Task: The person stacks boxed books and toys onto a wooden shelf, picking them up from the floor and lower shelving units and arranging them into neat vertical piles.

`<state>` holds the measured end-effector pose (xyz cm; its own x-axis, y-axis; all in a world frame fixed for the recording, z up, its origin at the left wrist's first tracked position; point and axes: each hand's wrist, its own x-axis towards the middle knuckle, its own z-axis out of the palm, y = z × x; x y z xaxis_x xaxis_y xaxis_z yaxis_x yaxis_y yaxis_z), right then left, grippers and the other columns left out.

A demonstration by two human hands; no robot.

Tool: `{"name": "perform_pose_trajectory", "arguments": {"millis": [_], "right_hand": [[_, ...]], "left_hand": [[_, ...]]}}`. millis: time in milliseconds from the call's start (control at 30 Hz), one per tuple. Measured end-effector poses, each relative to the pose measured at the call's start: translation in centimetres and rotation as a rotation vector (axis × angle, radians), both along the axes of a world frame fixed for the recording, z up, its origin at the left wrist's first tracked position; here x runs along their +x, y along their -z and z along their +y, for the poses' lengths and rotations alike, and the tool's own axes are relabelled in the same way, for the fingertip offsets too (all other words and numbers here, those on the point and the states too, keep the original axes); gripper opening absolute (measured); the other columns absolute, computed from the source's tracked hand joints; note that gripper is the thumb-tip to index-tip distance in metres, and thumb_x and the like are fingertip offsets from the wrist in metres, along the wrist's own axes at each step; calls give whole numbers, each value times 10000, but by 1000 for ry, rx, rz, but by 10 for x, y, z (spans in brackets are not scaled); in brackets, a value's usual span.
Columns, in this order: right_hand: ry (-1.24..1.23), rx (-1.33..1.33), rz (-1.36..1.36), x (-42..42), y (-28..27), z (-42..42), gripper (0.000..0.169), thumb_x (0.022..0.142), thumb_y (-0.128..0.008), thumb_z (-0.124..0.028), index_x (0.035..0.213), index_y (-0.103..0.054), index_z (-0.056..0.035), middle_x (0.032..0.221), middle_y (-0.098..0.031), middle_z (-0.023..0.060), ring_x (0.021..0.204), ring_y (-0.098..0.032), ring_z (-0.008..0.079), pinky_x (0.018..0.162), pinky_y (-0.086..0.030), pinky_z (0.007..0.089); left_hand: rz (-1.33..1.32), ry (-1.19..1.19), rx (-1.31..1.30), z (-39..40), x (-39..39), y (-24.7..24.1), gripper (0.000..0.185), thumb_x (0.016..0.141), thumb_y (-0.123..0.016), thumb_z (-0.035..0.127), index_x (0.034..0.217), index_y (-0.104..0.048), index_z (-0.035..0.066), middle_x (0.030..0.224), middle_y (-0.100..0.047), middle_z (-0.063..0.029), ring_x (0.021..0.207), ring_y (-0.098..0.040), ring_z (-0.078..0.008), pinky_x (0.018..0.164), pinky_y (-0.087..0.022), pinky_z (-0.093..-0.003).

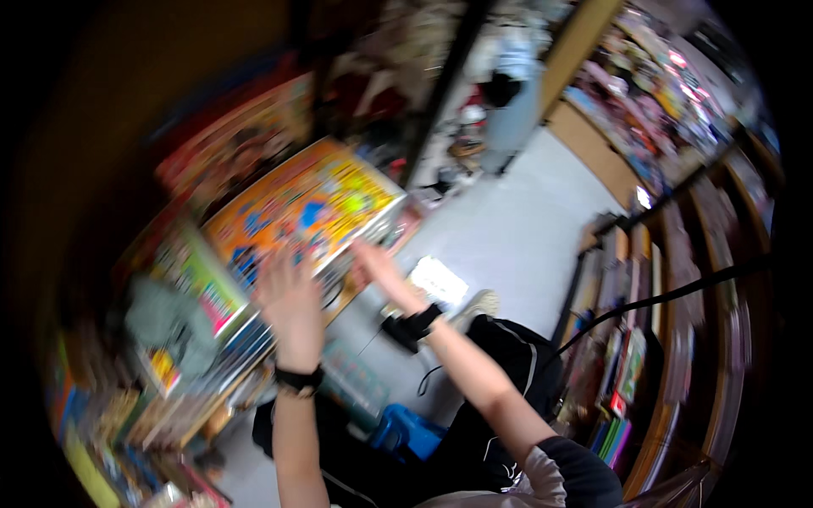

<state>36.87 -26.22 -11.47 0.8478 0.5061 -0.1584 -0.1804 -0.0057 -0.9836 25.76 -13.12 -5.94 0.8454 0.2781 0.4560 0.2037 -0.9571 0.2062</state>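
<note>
A stack of orange and yellow printed books or flat boxes [330, 197] lies on a low shelf before me, blurred by motion. My left hand [289, 295] is spread palm down at the near edge of its top, fingers extended and nothing seen in it. My right hand [375, 263] is at the stack's right side, near its edge; its fingers are blurred, and whether they grip the edge cannot be told. Left of the stack lies a green-covered stack [203, 279] with a grey-green cloth or bag [168, 324] beside it.
Shelves of upright books [622, 305] stand at the right. A blue plastic stool or container [406, 432] is between my legs. A white sheet or packet [438, 280] lies on the grey floor [533, 222]. A black cable [660, 295] crosses the right side.
</note>
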Motion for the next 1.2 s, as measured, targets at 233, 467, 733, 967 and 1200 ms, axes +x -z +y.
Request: {"name": "perform_pose_trajectory", "arguments": {"millis": [233, 467, 733, 967, 1200], "right_hand": [[66, 109, 125, -43, 60, -69, 525, 947, -397, -484, 637, -463, -66, 527, -440, 3, 459, -425, 96, 468, -326, 228], [419, -252, 491, -105, 255, -212, 397, 900, -486, -477, 853, -553, -88, 612, -491, 2, 492, -465, 104, 449, -409, 250], [713, -551, 719, -113, 346, -230, 541, 811, -627, -447, 1110, -432, -41, 820, -560, 98, 535, -573, 203, 450, -462, 327], [604, -669, 658, -85, 415, -235, 852, 801, -602, -511, 1285, -315, 129, 1108, -540, 233, 971, -601, 285, 821, -471, 350], [624, -480, 679, -67, 406, -210, 531, 887, -563, -319, 1250, -353, 7, 938, -553, 127, 747, -578, 161, 637, -521, 302]], "left_hand": [[-35, 17, 17, 1, -5, -4, 531, 751, -637, 74, 1250, -454, 72, 1331, -423, -137, 1241, -377, -320, 1071, -258, -445], [-193, 51, 60, -22, -2, -14, 440, 841, -561, 106, 1264, -457, 48, 1388, -387, -142, 1320, -292, -349, 1077, -223, -478], [57, 667, -92, -58, -2, 56, 199, 683, -604, 34, 880, -615, 49, 1016, -599, -90, 1093, -522, -299, 924, -406, -437], [350, 682, -235, -60, 20, 86, 219, 711, -610, 44, 929, -623, 51, 943, -620, -61, 958, -574, -237, 848, -431, -363], [584, 793, -224, -57, 27, 118, 207, 721, -606, 36, 926, -628, 54, 938, -627, -80, 886, -593, -253, 821, -444, -364]]}}
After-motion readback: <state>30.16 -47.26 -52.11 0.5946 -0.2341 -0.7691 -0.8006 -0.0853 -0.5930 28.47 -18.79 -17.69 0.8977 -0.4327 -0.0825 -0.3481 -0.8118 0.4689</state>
